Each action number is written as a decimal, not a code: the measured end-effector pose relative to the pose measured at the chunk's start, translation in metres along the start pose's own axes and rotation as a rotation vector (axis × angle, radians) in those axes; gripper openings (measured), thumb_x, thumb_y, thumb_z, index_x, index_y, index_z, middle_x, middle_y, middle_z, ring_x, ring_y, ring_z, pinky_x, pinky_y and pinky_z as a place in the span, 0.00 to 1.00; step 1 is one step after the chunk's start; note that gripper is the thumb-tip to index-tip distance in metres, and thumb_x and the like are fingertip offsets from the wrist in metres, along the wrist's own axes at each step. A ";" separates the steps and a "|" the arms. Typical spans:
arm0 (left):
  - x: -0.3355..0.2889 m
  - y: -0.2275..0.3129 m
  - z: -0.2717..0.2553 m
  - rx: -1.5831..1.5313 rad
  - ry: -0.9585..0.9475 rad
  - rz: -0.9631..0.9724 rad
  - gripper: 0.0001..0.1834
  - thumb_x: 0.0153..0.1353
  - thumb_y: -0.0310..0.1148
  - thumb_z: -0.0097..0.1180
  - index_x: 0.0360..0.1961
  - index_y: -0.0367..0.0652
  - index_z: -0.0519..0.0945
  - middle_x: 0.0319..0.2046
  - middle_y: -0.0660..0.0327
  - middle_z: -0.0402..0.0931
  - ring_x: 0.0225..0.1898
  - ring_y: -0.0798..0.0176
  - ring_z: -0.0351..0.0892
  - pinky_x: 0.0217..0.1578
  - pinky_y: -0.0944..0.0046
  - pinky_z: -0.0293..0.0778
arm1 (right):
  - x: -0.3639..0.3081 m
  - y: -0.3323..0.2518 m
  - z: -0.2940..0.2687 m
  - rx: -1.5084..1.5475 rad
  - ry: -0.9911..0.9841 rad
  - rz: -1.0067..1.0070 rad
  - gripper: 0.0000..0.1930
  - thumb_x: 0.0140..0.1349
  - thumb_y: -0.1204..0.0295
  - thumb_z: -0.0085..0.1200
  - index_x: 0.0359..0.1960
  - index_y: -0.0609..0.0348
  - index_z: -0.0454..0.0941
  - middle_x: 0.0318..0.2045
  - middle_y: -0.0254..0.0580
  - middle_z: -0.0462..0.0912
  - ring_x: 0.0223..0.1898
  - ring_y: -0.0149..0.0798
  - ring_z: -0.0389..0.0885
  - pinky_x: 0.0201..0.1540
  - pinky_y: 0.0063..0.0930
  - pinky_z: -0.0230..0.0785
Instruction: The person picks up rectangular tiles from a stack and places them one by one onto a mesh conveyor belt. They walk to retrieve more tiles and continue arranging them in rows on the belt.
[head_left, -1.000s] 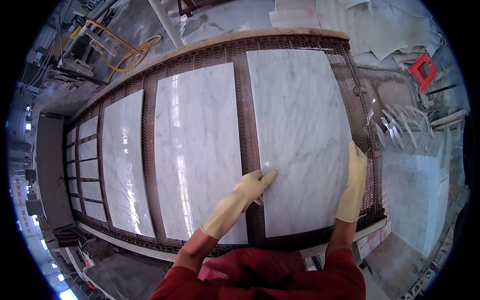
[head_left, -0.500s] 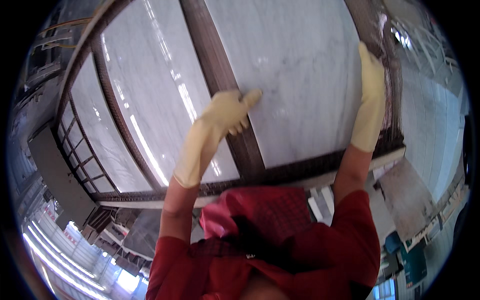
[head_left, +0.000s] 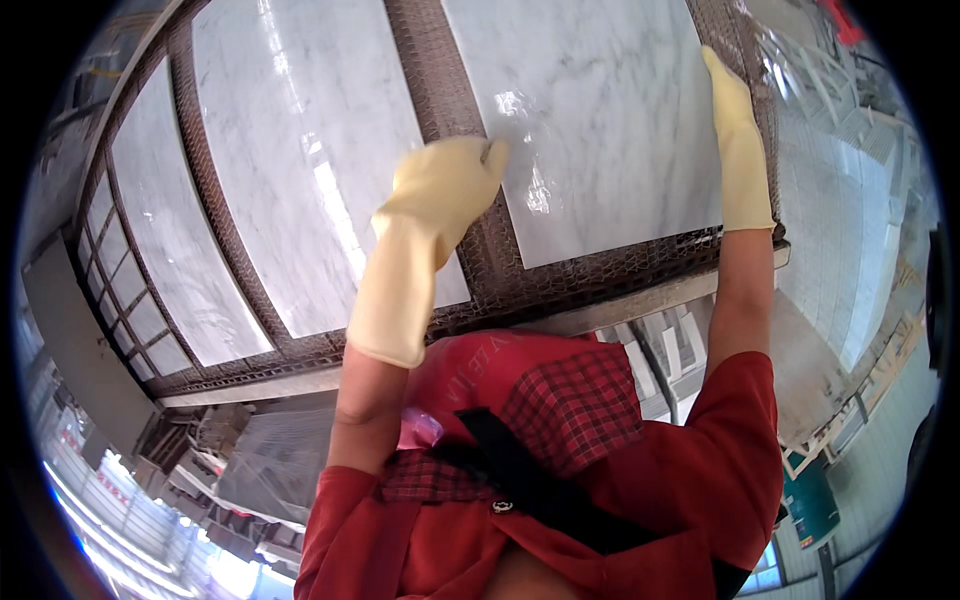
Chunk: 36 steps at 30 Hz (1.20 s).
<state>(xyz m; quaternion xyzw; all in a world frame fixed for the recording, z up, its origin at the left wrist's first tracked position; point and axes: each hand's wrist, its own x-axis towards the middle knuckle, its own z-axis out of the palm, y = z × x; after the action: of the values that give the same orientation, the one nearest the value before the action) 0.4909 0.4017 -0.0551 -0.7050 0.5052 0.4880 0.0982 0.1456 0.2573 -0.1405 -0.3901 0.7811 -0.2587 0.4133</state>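
Note:
A white marble slab (head_left: pixel 610 130) with grey veins and a glossy face lies on a brown mesh-covered rack (head_left: pixel 490 250). My left hand (head_left: pixel 450 175), in a cream rubber glove, is closed at the slab's left edge; motion blurs its fingers. At the opposite edge my right hand (head_left: pixel 738 120), gloved the same way, holds the slab's side, fingers mostly hidden. To the left lie a second marble slab (head_left: pixel 290 150) and a narrower-looking slab (head_left: pixel 185 240), both flat on the mesh.
Small framed panes (head_left: pixel 125 280) fill the rack's far left end. A pale wooden beam (head_left: pixel 640 293) edges the near side. A sheet-covered surface (head_left: pixel 835 220) stands on the right, with a green bin (head_left: pixel 808 505) below. Wrapped goods (head_left: pixel 280 465) sit at lower left.
My left thumb, stretched over the slab before, is now drawn in at its edge. Both hands remain at the slab's sides. The view has shifted, so the rack sits higher in the picture.

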 end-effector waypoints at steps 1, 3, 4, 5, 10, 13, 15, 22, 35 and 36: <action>-0.009 -0.019 0.009 -0.043 0.044 0.145 0.24 0.80 0.45 0.43 0.52 0.39 0.85 0.41 0.53 0.88 0.47 0.54 0.86 0.55 0.53 0.77 | 0.007 0.005 -0.004 0.047 -0.053 0.020 0.38 0.72 0.44 0.58 0.73 0.61 0.75 0.73 0.47 0.75 0.75 0.45 0.70 0.77 0.37 0.58; -0.032 -0.065 0.028 -0.314 0.180 0.384 0.23 0.81 0.42 0.43 0.59 0.37 0.83 0.45 0.51 0.88 0.50 0.55 0.86 0.57 0.56 0.78 | 0.022 0.013 -0.009 0.179 -0.159 0.083 0.37 0.73 0.44 0.58 0.73 0.60 0.75 0.74 0.46 0.75 0.75 0.44 0.70 0.78 0.38 0.56; -0.050 -0.088 0.031 -0.445 0.250 0.499 0.23 0.82 0.40 0.43 0.63 0.37 0.82 0.47 0.50 0.89 0.52 0.56 0.86 0.58 0.57 0.78 | 0.031 0.020 -0.013 0.293 -0.218 0.130 0.37 0.73 0.44 0.57 0.73 0.60 0.75 0.74 0.46 0.75 0.75 0.44 0.70 0.78 0.39 0.57; -0.078 -0.109 0.021 -0.657 0.215 0.494 0.22 0.82 0.38 0.44 0.66 0.38 0.80 0.51 0.49 0.88 0.55 0.55 0.86 0.59 0.56 0.79 | 0.040 0.027 -0.016 0.401 -0.270 0.185 0.36 0.74 0.44 0.56 0.72 0.60 0.75 0.73 0.46 0.75 0.74 0.44 0.71 0.77 0.39 0.57; -0.172 -0.209 0.014 -0.907 0.822 0.159 0.25 0.82 0.41 0.44 0.69 0.36 0.78 0.52 0.47 0.87 0.56 0.53 0.86 0.60 0.55 0.80 | 0.043 0.031 -0.024 0.594 -0.140 0.125 0.35 0.77 0.41 0.48 0.69 0.58 0.79 0.67 0.50 0.81 0.68 0.45 0.77 0.73 0.43 0.64; -0.203 -0.269 0.037 -0.991 1.040 0.021 0.25 0.81 0.41 0.45 0.69 0.38 0.79 0.54 0.48 0.86 0.56 0.53 0.86 0.60 0.55 0.80 | 0.059 0.029 -0.042 0.290 0.198 -0.106 0.33 0.78 0.44 0.45 0.68 0.57 0.80 0.63 0.50 0.85 0.64 0.46 0.81 0.69 0.43 0.68; -0.222 -0.295 0.065 -1.065 1.144 -0.075 0.25 0.81 0.41 0.44 0.69 0.40 0.79 0.54 0.47 0.86 0.58 0.53 0.86 0.61 0.54 0.81 | 0.026 -0.028 -0.068 0.031 0.312 -0.383 0.29 0.79 0.49 0.46 0.68 0.57 0.80 0.62 0.47 0.85 0.64 0.45 0.82 0.70 0.39 0.68; -0.197 -0.314 0.114 -1.190 1.254 0.017 0.22 0.80 0.36 0.48 0.69 0.39 0.79 0.59 0.48 0.85 0.62 0.51 0.84 0.65 0.53 0.79 | -0.238 -0.158 0.010 -0.491 -0.015 -1.200 0.26 0.72 0.58 0.56 0.67 0.55 0.78 0.59 0.44 0.85 0.62 0.45 0.81 0.68 0.38 0.69; -0.143 -0.342 0.134 -0.306 1.280 0.215 0.26 0.65 0.29 0.68 0.65 0.37 0.80 0.61 0.39 0.80 0.65 0.34 0.77 0.66 0.43 0.74 | -0.362 0.029 0.181 -1.109 -0.499 -1.686 0.45 0.53 0.43 0.71 0.71 0.49 0.75 0.69 0.55 0.73 0.68 0.60 0.71 0.74 0.52 0.62; -0.142 -0.342 0.134 -0.276 1.273 0.224 0.27 0.65 0.29 0.68 0.64 0.37 0.79 0.61 0.39 0.80 0.65 0.33 0.77 0.66 0.43 0.74 | -0.364 0.028 0.181 -1.121 -0.478 -1.701 0.45 0.53 0.43 0.71 0.71 0.49 0.75 0.69 0.55 0.73 0.68 0.60 0.71 0.74 0.53 0.62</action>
<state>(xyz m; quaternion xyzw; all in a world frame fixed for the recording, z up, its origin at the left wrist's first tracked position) 0.6866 0.7351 -0.1319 -0.8051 0.4675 0.0434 -0.3624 0.4168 0.5579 -0.0935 -0.9877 0.1550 0.0189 -0.0014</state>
